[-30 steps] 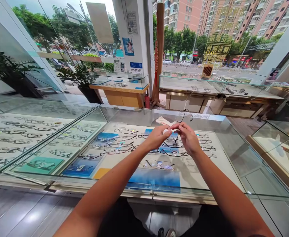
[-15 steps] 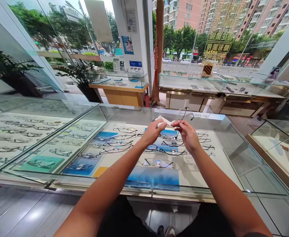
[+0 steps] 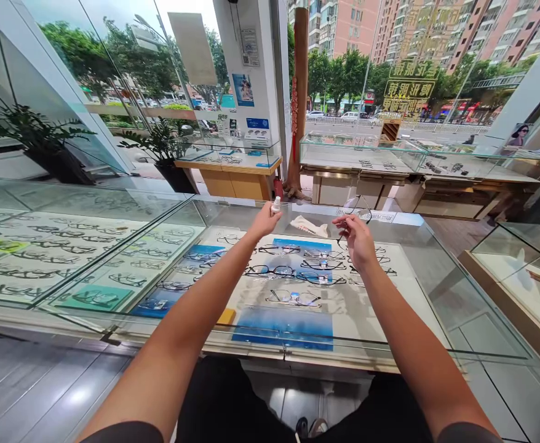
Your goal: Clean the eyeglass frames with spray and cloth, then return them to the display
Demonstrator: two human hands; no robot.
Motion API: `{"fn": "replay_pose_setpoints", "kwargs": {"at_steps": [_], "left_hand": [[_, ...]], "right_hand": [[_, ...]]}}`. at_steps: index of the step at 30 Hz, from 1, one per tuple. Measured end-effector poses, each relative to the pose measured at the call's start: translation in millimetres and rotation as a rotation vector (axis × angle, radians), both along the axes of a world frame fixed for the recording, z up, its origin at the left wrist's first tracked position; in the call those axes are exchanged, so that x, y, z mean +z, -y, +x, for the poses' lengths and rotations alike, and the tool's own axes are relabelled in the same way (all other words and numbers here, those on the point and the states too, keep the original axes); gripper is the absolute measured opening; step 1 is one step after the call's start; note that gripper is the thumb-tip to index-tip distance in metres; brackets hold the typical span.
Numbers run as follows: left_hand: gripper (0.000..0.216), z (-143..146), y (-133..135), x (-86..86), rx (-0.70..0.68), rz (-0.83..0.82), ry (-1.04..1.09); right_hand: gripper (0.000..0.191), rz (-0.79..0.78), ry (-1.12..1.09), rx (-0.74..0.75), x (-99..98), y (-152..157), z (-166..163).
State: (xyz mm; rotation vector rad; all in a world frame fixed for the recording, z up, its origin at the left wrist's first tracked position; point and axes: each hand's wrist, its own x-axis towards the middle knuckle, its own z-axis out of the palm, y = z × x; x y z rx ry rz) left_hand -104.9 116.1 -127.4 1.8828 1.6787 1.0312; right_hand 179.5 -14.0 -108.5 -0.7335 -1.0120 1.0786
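My left hand (image 3: 264, 222) is closed around a small white spray bottle (image 3: 276, 205), held upright over the back of the glass display case. To its right, my right hand (image 3: 353, 232) pinches a pair of thin-framed eyeglasses (image 3: 369, 211); the rims stick up beyond the fingers and one temple hangs below. Between the hands a crumpled white cloth (image 3: 307, 226) lies on the glass top, touched by neither. Under the glass, several pairs of eyeglasses (image 3: 294, 298) sit in rows on white and blue backing.
The glass display case (image 3: 417, 295) spans the view before me, joined to another case (image 3: 53, 246) on the left. A lower glass case (image 3: 528, 271) stands at right. Further back are a wooden post (image 3: 300, 98), potted plants (image 3: 173, 169) and more showcases (image 3: 360, 154) by the windows.
My hands have moved apart. The left has gone left with the white bottle, now upright; the right has shifted slightly right with the eyeglasses. The white cloth shows more fully between them.
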Motion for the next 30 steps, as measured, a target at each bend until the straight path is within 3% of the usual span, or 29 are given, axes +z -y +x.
{"fn": "replay_pose_setpoints", "kwargs": {"at_steps": [9,16,19,21,23,24,27,30], "left_hand": [[0.019,-27,-9,-15.5,0.186,-0.095,-0.188],[0.033,-27,-2,-12.7,0.239,-0.128,-0.211],[0.063,-19,15,-6.2,0.331,-0.024,-0.198],[0.071,-9,29,1.0,0.394,0.183,-0.201],[0.058,3,39,10.3,0.335,0.39,-0.231],[0.049,10,40,15.2,0.25,0.41,-0.259],[0.025,31,26,26.3,-0.016,0.188,-0.35],[0.012,50,-7,25.8,-0.072,0.001,-0.393]], "right_hand": [[0.015,-0.005,-0.026,-0.012,1.4,0,2],[0.016,-0.011,-0.022,-0.003,2.2,2,2],[0.016,-0.008,-0.026,-0.006,4.1,3,1],[0.017,-0.004,-0.03,-0.006,5.4,4,0],[0.017,0.001,-0.034,-0.003,6.3,6,-1],[0.017,0.002,-0.035,0.0,6.7,6,-1],[0.018,-0.003,-0.036,0.012,7.3,7,-2],[0.019,-0.017,-0.028,0.021,7.4,6,-1]]}}
